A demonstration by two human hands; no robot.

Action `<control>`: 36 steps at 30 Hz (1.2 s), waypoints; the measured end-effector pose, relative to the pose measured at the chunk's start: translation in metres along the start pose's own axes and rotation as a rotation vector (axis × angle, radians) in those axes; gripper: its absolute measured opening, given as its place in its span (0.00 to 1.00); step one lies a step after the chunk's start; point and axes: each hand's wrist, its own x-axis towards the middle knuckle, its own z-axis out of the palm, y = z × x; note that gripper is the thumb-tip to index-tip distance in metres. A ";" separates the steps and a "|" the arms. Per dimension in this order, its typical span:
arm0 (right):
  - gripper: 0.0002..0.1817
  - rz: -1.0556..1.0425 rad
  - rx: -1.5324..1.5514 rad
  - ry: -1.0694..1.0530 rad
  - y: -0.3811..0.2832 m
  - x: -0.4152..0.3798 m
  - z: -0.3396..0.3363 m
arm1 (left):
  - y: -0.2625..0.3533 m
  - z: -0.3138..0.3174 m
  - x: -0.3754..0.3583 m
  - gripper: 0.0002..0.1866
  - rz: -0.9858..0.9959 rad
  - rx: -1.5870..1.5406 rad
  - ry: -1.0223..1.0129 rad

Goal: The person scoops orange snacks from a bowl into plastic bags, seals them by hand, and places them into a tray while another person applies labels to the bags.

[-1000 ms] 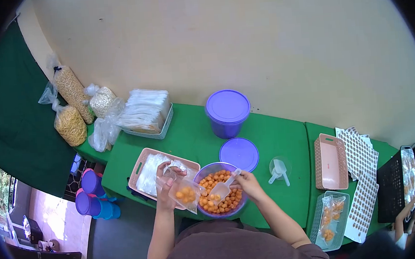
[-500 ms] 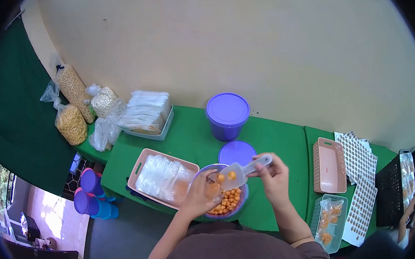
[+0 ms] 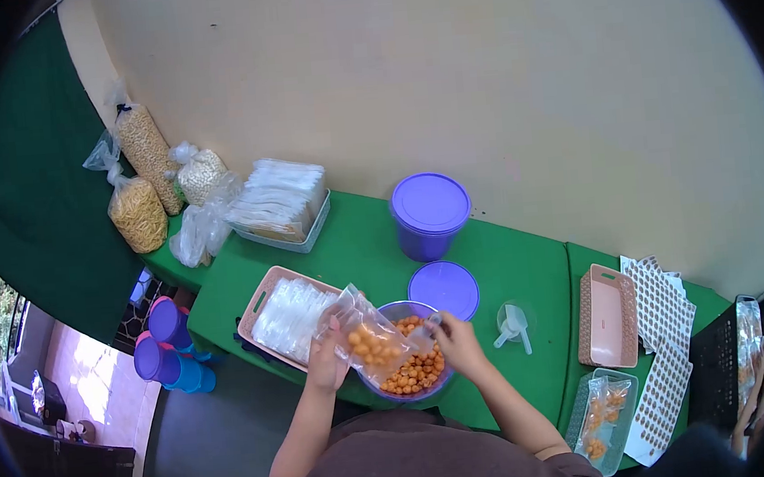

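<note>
A clear plastic bag (image 3: 374,345) partly filled with round orange snack balls is tilted over a purple tub (image 3: 378,394). My left hand (image 3: 324,361) grips the bag's left side. The fingers of my right hand (image 3: 456,345) pinch its right edge. Loose orange snack balls (image 3: 415,377) fill the tub below. A white scoop (image 3: 516,320) rests on a clear round dish to the right of my hands. Flat empty bags (image 3: 289,317) lie in a pink basket (image 3: 253,313) to the left.
Behind the tub are a purple lid (image 3: 443,290) and a lidded purple bucket (image 3: 432,221). On the right are a pink basket (image 3: 608,310), a clear tray (image 3: 626,434) with filled bags, and sticker sheets (image 3: 664,342). Another person's arm (image 3: 753,398) shows at far right.
The scoop has left my right hand and now lies on the table to the right. My right hand has moved down onto the bag, which is now tilted and in plain view.
</note>
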 end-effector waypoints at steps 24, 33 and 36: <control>0.15 0.445 0.766 -0.108 0.039 0.020 -0.022 | 0.000 -0.015 -0.014 0.19 -0.183 0.256 0.095; 0.13 0.215 0.861 0.118 -0.044 0.036 -0.073 | -0.015 0.005 -0.006 0.22 -0.187 0.582 -0.118; 0.12 0.164 0.831 0.090 -0.059 0.038 -0.077 | -0.024 0.004 -0.009 0.28 -0.258 0.608 -0.237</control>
